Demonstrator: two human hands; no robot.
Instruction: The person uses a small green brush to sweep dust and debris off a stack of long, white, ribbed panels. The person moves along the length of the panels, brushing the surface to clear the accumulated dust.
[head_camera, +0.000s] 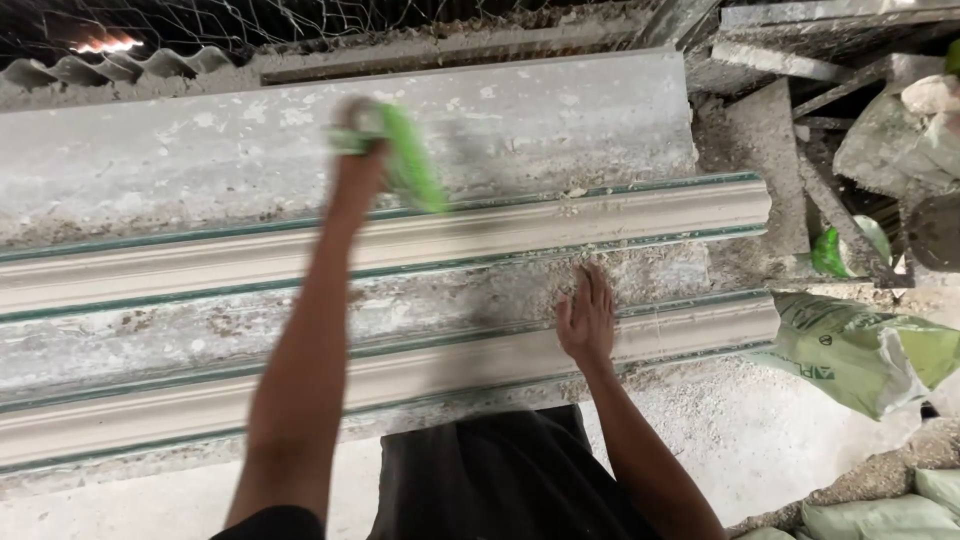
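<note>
At the far left, a corrugated sheet (110, 68) edges the top of the view, with wire mesh (300, 20) behind it. Below it runs a long grey slab (180, 150), speckled with crumbs of dried plaster. Two pale moulded strips cross the counter (150, 335) lengthwise: the upper moulded strip (180, 270) and the lower moulded strip (130, 420), each seated in a green-edged form.

The left hand (358, 165) is raised over the slab, its grip clamped on a green tool (410, 160). The tool is blurred, so its exact kind cannot be told; it sticks out to the right of and slightly below the fist, its lower end reaching down to the upper strip's far edge.

Further right, the right hand (587, 318) lies flat with fingers spread, holding nothing, pressed on the crumb-strewn band between the two strips and touching the top edge of the lower strip. It is well apart from the green tool.

At the right end of the strips lies a green sack (860, 350), tipped on its side on the floor. Above it a small green object (832, 250) sits among grey rubble (900, 140). More sacks (880, 515) are stacked in the bottom right corner.
</note>
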